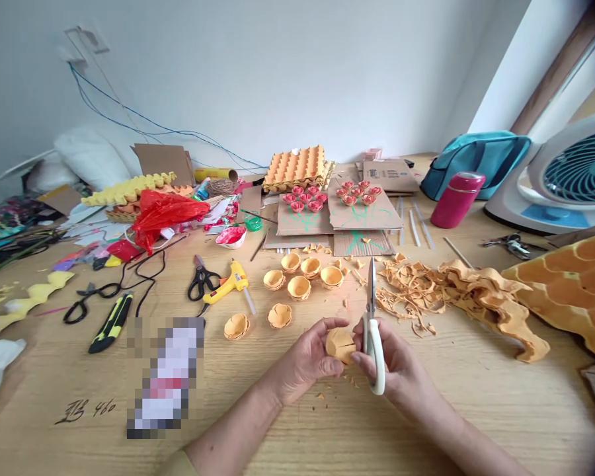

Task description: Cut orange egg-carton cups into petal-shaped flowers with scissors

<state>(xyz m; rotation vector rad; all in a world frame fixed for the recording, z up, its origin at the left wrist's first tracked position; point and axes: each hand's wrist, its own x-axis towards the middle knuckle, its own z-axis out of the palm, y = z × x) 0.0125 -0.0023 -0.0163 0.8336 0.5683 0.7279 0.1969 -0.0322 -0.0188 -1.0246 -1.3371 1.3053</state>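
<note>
Near table edge: left hand grips orange cup; right hand holds scissors; trimmed cups, scraps beyond.

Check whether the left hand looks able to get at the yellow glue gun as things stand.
Probably not at once: the left hand is gripping an orange egg-carton cup. The bare table lies between it and the glue gun, so nothing blocks the way.

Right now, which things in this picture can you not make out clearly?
Head view only:
- Pixelated object: blurred out, unidentifiable.
- Orange cup piece: partly covered by left hand.
- Scissors handle: wrapped by right hand.
- Egg tray: cut by right edge.
- Pen marks: unreadable.
</note>
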